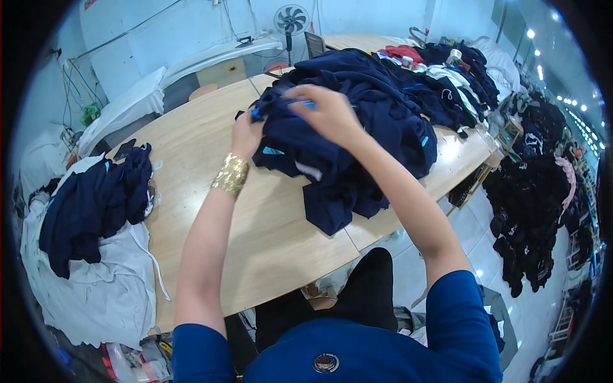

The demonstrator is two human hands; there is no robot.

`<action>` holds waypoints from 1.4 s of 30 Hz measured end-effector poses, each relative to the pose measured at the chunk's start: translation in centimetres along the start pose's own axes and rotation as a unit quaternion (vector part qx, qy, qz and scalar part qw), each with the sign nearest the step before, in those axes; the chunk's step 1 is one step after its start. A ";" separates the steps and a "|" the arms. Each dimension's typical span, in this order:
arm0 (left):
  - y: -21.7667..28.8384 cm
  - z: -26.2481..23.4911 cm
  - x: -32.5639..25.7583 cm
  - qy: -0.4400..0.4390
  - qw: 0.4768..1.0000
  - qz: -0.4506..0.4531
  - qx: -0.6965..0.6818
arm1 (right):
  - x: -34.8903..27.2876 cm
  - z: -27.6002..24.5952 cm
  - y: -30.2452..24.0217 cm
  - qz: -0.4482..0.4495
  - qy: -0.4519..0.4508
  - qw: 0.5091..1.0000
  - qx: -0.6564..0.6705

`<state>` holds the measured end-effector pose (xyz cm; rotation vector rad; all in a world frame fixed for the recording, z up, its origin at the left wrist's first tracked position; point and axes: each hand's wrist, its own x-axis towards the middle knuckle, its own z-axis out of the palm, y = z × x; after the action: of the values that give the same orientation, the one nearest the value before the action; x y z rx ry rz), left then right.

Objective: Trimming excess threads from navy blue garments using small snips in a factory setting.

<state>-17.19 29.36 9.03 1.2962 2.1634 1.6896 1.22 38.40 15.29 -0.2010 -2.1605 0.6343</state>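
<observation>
A large heap of navy garments (383, 127) lies on the table in front of me, with small light-blue patches showing in its folds. At its left edge my left hand (246, 135), with a gold sequinned band on the wrist, grips a bunched navy garment (273, 105); the fabric hides some of its fingers. Over the heap, my right hand (327, 113) is curled, its fingertips smeared by motion. A small bright-blue thing shows at those fingers, too blurred to name.
Navy garments (96, 210) lie on white cloth (102, 287) at the wooden table's (191, 166) left end. More clothes (456, 89) are piled at the far right. Black garments (527, 210) hang over the floor on the right. A fan (290, 20) stands behind.
</observation>
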 end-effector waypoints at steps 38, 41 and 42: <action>-3.5 -27.7 -10.5 0.114 0.942 -0.105 -0.298 | -8.5 -7.7 -5.6 0.287 0.219 0.782 0.509; -9.5 -30.6 -12.3 0.172 0.953 -0.174 -0.178 | -9.3 0.5 -2.8 0.390 0.103 0.804 0.437; -10.6 -30.0 -13.3 0.125 0.951 -0.283 0.003 | -10.6 1.8 -1.1 0.415 0.014 0.854 0.314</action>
<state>-31.08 -2.13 6.18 0.3955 2.3583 1.6533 6.52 33.06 7.56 -0.7900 -1.6465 1.7654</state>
